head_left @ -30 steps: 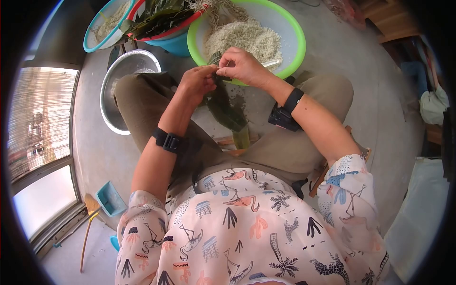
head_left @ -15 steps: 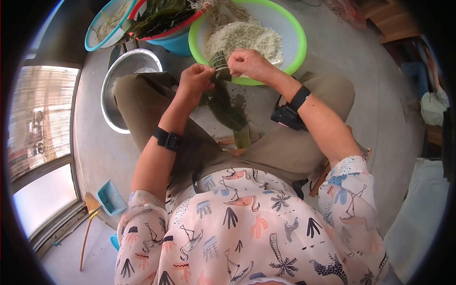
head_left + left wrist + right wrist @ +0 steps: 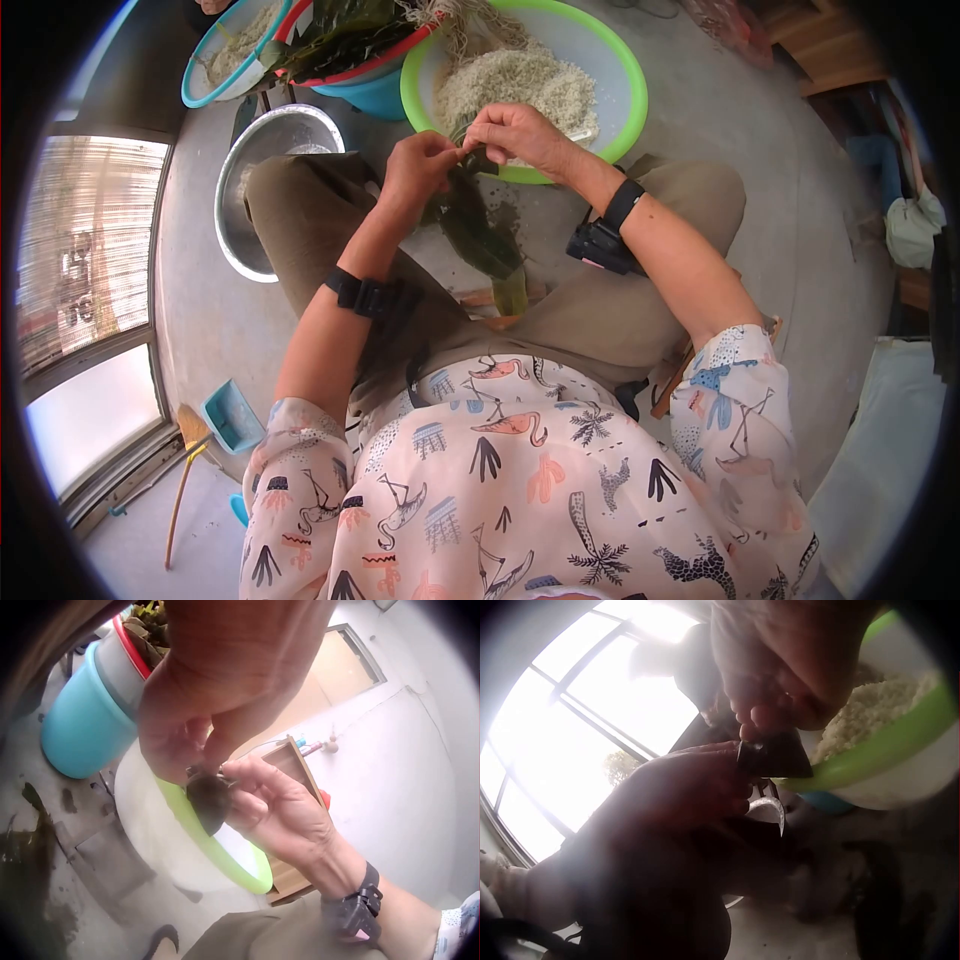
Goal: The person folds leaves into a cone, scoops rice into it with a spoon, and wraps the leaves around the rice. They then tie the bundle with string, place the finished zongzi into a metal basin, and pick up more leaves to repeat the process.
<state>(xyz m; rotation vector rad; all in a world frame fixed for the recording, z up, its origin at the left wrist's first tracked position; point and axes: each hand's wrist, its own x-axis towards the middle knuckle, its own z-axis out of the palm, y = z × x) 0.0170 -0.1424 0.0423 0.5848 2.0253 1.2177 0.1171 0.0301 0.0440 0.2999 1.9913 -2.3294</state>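
A dark green leaf-wrapped rice dumpling hangs under both hands by the near rim of the green-edged basin. My left hand pinches string at the top of it between thumb and forefinger. From the other side, my right hand pinches the string too, its fingertips meeting the left ones. In the left wrist view the dumpling points downward below the joined fingertips. The right wrist view shows its dark, flat side. Fingers mostly hide the string.
White rice fills part of the green-rimmed basin, with string bunches at its back edge. Leaves stand in a red-rimmed tub. A metal basin is beside the left knee. Long leaves lie between the legs.
Half a second ago the hands were apart, with pale string wound round the dumpling between them. Now the right hand has come left and the fingertips meet over the dumpling.
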